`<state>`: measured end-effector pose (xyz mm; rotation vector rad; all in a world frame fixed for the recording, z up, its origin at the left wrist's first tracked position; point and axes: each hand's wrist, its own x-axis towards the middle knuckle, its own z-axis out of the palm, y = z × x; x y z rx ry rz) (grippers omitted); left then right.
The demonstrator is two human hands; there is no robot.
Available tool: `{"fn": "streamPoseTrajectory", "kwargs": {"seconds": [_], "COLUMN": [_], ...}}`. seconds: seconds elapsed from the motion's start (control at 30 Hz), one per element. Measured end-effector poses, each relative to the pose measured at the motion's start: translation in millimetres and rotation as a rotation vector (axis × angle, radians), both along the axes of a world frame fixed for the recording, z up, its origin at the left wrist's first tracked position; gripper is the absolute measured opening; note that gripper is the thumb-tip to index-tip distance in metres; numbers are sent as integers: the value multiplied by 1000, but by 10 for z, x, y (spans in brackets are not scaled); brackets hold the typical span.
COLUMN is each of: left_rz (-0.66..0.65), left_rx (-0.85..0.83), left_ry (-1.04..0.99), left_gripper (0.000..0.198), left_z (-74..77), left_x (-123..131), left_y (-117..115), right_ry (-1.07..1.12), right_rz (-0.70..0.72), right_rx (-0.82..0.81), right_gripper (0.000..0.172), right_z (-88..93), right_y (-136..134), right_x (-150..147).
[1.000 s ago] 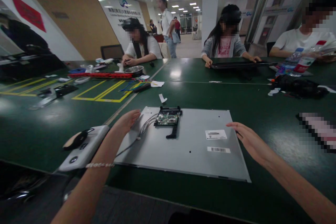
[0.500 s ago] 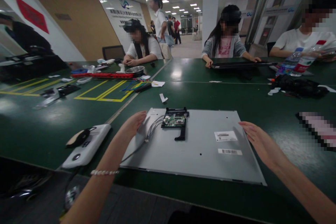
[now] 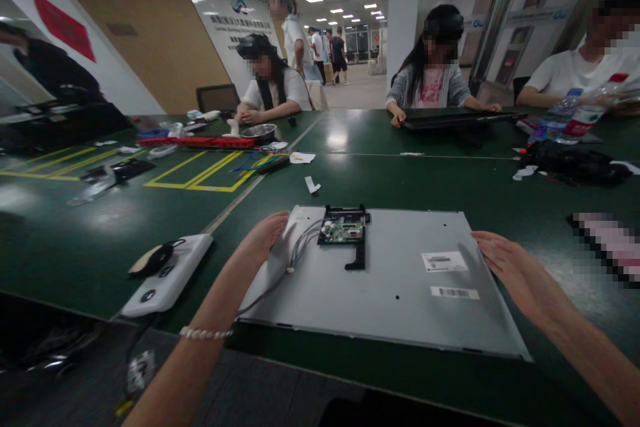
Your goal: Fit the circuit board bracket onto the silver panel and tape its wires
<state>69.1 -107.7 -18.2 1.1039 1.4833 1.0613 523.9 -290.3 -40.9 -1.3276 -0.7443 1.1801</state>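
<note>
A flat grey metal-backed display panel (image 3: 310, 300) lies on the green table in front of me. On its back, near the far edge, sits a small green circuit board (image 3: 343, 230) in a black bracket (image 3: 359, 257), with grey cables (image 3: 299, 248) running off toward the near left. Along the panel's left edge, my left hand (image 3: 270, 233) rests with its fingers stretched out; a beaded bracelet is on that wrist. At the right edge, my right hand (image 3: 505, 260) lies with straight fingers against the side. Neither hand is wrapped round the panel, and both thumbs are mostly hidden.
A white power strip (image 3: 175, 280) with a black plug (image 3: 159, 260) stands at the left. Further back are a red strip (image 3: 200, 142), a metal bowl (image 3: 260, 132) and paper scraps (image 3: 313, 185). Bottles (image 3: 585, 113) and a pixelated phone-like item (image 3: 610, 247) are at right. People sit opposite.
The panel has shifted a little to the right across the table, and both my hands have moved along with it at its edges.
</note>
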Motion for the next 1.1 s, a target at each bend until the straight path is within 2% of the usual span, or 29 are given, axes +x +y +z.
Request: {"fn": "streamPoseTrajectory", "kwargs": {"seconds": [0.33,0.53,0.83,0.97,1.1], "left_rz": [-78,-111,-231,-268,-278], "left_rx": [-110,-136,-154,-171,-159], "left_ry": [51,38,6,-33,-38], "left_gripper": [42,43,51,57,60], "left_z": [38,97,127,144,97], "left_x": [398,641,869,1038,1230], "left_y": [-227,-437,-680,-804,-884], "right_ry": [-60,-101,-234,-311,-408], "right_rz": [-62,-147,-207,-193,-259], "right_rx": [-89,-114,-174,-224,-165], "right_gripper": [41,41,36,35,40], "right_z": [-8,-99,-40,-132,-226], "right_y": [-225,-343,-471,-507,-556], "right_x": [342,602,804,967,1060]}}
